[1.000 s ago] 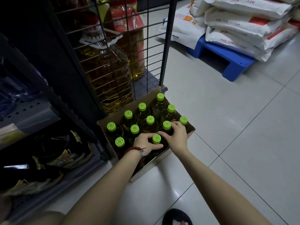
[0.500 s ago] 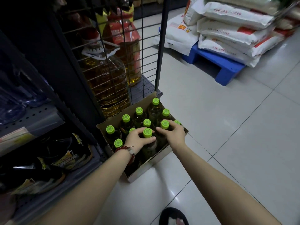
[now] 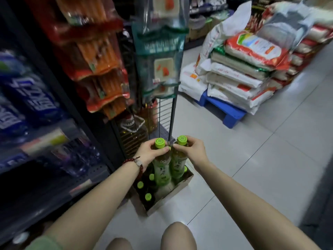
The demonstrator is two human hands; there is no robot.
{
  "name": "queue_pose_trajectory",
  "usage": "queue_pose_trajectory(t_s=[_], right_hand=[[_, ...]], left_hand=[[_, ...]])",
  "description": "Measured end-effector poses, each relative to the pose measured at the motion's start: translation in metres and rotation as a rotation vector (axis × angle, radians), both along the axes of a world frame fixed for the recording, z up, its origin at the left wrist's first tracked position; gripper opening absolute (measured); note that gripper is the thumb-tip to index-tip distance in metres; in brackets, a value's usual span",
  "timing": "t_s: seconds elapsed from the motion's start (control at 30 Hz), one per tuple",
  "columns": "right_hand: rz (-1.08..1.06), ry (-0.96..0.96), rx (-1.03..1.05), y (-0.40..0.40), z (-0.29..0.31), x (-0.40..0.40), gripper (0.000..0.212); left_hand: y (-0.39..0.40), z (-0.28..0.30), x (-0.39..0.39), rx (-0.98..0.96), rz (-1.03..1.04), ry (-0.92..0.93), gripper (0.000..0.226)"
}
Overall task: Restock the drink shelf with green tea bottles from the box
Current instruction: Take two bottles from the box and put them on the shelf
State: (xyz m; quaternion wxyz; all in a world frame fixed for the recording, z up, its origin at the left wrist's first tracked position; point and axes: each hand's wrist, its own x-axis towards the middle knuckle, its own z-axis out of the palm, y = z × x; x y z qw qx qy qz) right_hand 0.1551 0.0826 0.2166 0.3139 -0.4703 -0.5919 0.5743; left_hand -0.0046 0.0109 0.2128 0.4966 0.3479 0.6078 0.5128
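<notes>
You hold 2 green tea bottles side by side above the box [image 3: 180,188]: your left hand [image 3: 149,153] grips the left bottle [image 3: 161,170] at its neck, your right hand [image 3: 191,150] grips the right bottle [image 3: 178,166] the same way. Both hang upright, bodies touching. Directly below your grip, more green-capped bottles [image 3: 148,196] stand in the cardboard box on the tiled floor [image 3: 252,168]. Left of your hands runs the drink shelf [image 3: 54,141]; far right, stacked rice sacks [image 3: 243,73] sit on a blue pallet [image 3: 227,112].
</notes>
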Motion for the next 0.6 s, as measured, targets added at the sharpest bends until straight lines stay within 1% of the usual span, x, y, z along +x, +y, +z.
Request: queue_pose_trajectory(t_s=[0.17, 0.23, 0.37, 0.47, 0.6], right_hand=[[0.037, 0.027, -0.008, 0.006, 0.128, -0.002, 0.014], [0.043, 0.050, -0.009, 0.006, 0.175, -0.003, 0.018], [0.091, 0.086, 0.048, 0.005, 0.266, -0.003, 0.022], [0.124, 0.111, 0.088, 0.002, 0.332, -0.002, 0.019], [0.161, 0.117, 0.144, -0.003, 0.409, -0.002, 0.015]], left_hand=[[0.003, 0.127, -0.005, 0.004, -0.036, -0.019, 0.017], [0.003, 0.175, -0.005, 0.008, -0.053, -0.049, 0.019], [0.003, 0.268, -0.006, 0.016, -0.075, -0.067, 0.020], [-0.002, 0.337, -0.009, 0.027, -0.088, -0.061, 0.027], [-0.013, 0.418, -0.011, 0.048, -0.102, -0.118, 0.028]])
